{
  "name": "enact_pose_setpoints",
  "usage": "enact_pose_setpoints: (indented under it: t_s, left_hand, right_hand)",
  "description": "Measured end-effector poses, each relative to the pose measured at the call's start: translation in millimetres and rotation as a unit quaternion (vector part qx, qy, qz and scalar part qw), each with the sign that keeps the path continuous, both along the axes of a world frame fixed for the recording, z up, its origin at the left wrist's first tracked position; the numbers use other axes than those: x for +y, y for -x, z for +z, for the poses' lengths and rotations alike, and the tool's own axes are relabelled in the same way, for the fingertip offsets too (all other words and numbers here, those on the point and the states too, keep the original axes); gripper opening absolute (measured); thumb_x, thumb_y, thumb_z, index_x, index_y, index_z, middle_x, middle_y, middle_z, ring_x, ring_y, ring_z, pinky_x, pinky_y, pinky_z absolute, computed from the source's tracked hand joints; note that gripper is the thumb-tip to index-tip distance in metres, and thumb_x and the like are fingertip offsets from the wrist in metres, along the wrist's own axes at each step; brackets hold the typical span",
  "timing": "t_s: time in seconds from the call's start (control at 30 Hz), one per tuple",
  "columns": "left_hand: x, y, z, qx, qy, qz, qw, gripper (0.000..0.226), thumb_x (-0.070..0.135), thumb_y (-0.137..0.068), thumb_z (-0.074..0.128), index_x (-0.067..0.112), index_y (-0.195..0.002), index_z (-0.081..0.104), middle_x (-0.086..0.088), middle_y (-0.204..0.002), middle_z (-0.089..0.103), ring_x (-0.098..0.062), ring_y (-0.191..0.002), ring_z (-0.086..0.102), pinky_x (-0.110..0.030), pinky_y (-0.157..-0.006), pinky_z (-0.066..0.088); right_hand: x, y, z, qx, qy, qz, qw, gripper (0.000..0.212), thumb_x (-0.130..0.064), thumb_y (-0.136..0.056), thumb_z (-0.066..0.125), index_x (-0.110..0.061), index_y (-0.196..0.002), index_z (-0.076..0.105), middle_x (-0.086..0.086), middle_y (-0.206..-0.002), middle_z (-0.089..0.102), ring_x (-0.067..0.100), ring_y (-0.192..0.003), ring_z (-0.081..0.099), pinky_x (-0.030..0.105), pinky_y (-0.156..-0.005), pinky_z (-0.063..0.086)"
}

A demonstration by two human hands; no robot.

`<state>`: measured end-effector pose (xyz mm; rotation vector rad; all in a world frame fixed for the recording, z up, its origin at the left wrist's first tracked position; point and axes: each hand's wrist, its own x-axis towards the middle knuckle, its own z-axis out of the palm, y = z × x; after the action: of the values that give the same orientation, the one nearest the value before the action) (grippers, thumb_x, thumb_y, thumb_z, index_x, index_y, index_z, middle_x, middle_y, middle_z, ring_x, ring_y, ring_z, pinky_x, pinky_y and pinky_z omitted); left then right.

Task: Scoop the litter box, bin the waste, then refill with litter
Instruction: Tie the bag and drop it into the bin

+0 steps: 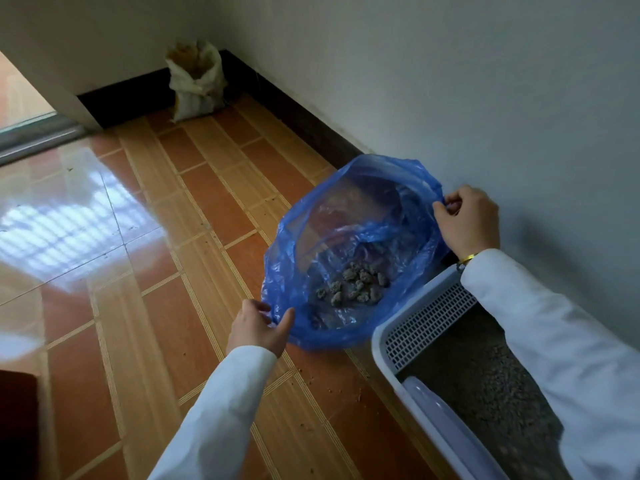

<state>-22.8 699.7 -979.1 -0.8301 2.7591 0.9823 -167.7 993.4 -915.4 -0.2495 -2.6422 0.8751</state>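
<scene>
Waste clumps (353,285) lie low in the blue bag (287,258), between your grips. Your left hand (258,329) pinches the near rim, your right hand (467,220) the far rim; gather them together.

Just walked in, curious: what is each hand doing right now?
Left hand: pinching the near rim of the blue bag.
Right hand: pinching the bag's far rim.

You see a translucent blue plastic bag (349,237), grey litter clumps (353,285), a white litter box (391,344) with gridded ledge, white sleeves (221,410), and orange-brown striped floor tiles (173,271).
</scene>
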Motion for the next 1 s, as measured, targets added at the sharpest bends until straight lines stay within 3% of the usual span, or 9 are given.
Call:
enact_pose_setpoints:
  t_s: [0.13,0.23,0.3,0.47,0.6,0.63,0.77,0.9,1.0]
  left_hand:
    - [-4.1,0.3,-3.8,-0.089,-0.062,0.047,0.993,0.059,0.050,-0.079,0.064,0.010,-0.116,0.042,-0.008,-0.101,0.064,-0.028,-0.085,0.063,-0.040,-0.076,0.055]
    - [-6.9,-2.6,-3.9,-0.109,-0.112,0.047,0.987,0.041,0.041,-0.085,0.060,0.010,-0.111,0.060,-0.007,-0.089,0.065,-0.024,-0.074,0.063,-0.034,-0.073,0.055]
    - [-7.9,-4.6,-0.9,-0.065,-0.115,0.055,0.990,0.032,0.036,-0.086,0.060,0.010,-0.103,0.066,-0.006,-0.083,0.065,-0.022,-0.072,0.060,-0.029,-0.066,0.050]
    - [-10.8,-3.5,29.6,0.097,-0.139,0.073,0.983,0.017,0.031,-0.084,0.064,0.014,-0.089,0.066,-0.001,-0.080,0.066,-0.021,-0.079,0.063,-0.027,-0.069,0.047]
    - [-16.0,4.7,74.9,0.219,-0.081,0.019,0.972,0.014,0.024,-0.083,0.066,0.011,-0.079,0.062,0.003,-0.068,0.060,-0.009,-0.064,0.056,-0.011,-0.056,0.040]
    - [-16.2,9.2,88.6,0.240,-0.067,-0.002,0.968,0.014,0.021,-0.083,0.066,0.009,-0.078,0.060,0.000,-0.069,0.060,-0.011,-0.063,0.056,-0.011,-0.056,0.040]
    - [-13.1,32.0,151.6,0.310,-0.020,-0.064,0.948,0.011,0.015,-0.082,0.066,0.010,-0.079,0.057,-0.010,-0.077,0.061,-0.025,-0.070,0.057,-0.033,-0.065,0.049]
    - [-9.0,48.4,214.6,0.395,0.060,-0.127,0.908,0.010,0.015,-0.082,0.066,0.012,-0.079,0.057,-0.005,-0.080,0.055,-0.025,-0.075,0.054,-0.035,-0.066,0.046]
    - [-6.4,55.6,250.0,0.430,0.108,-0.135,0.886,0.011,0.016,-0.080,0.068,0.007,-0.081,0.061,-0.005,-0.082,0.052,-0.024,-0.078,0.049,-0.029,-0.068,0.038]
  right_hand:
    - [-1.1,-7.4,8.7,0.013,-0.004,0.017,1.000,0.013,-0.019,-0.085,0.065,-0.007,-0.083,0.061,0.014,-0.092,0.061,0.021,-0.074,0.052,0.028,-0.066,0.041]
    - [-2.0,-12.0,13.8,0.013,-0.003,0.025,1.000,0.014,-0.019,-0.085,0.066,-0.005,-0.085,0.062,0.015,-0.092,0.062,0.023,-0.077,0.055,0.030,-0.069,0.045]
    - [-3.0,-15.5,17.0,0.012,-0.001,0.031,0.999,0.015,-0.019,-0.085,0.066,-0.005,-0.085,0.062,0.015,-0.091,0.063,0.025,-0.078,0.058,0.034,-0.072,0.049]
    - [-6.9,-22.5,30.4,0.040,0.001,0.057,0.998,0.013,-0.017,-0.083,0.067,-0.005,-0.081,0.062,0.014,-0.087,0.062,0.020,-0.070,0.054,0.026,-0.067,0.042]
    - [-16.4,-26.5,54.8,0.067,0.021,0.090,0.994,0.012,-0.014,-0.082,0.069,-0.004,-0.081,0.062,0.013,-0.086,0.061,0.023,-0.071,0.058,0.028,-0.069,0.046]
    - [-19.9,-26.7,63.4,0.076,0.029,0.095,0.992,0.012,-0.014,-0.082,0.069,-0.004,-0.081,0.063,0.014,-0.086,0.062,0.023,-0.071,0.058,0.027,-0.069,0.046]
    - [-34.7,-23.1,107.4,0.113,0.064,0.110,0.985,0.010,-0.012,-0.080,0.071,-0.003,-0.082,0.065,0.015,-0.087,0.062,0.018,-0.069,0.055,0.022,-0.070,0.042]
    - [-47.5,-16.4,155.0,0.135,0.099,0.123,0.978,0.011,-0.014,-0.080,0.072,-0.004,-0.082,0.066,0.013,-0.095,0.058,0.018,-0.073,0.055,0.017,-0.070,0.039]
    - [-56.7,-14.5,184.8,0.140,0.152,0.143,0.968,0.009,-0.015,-0.081,0.070,-0.008,-0.083,0.066,0.007,-0.102,0.055,0.019,-0.089,0.057,0.030,-0.081,0.049]
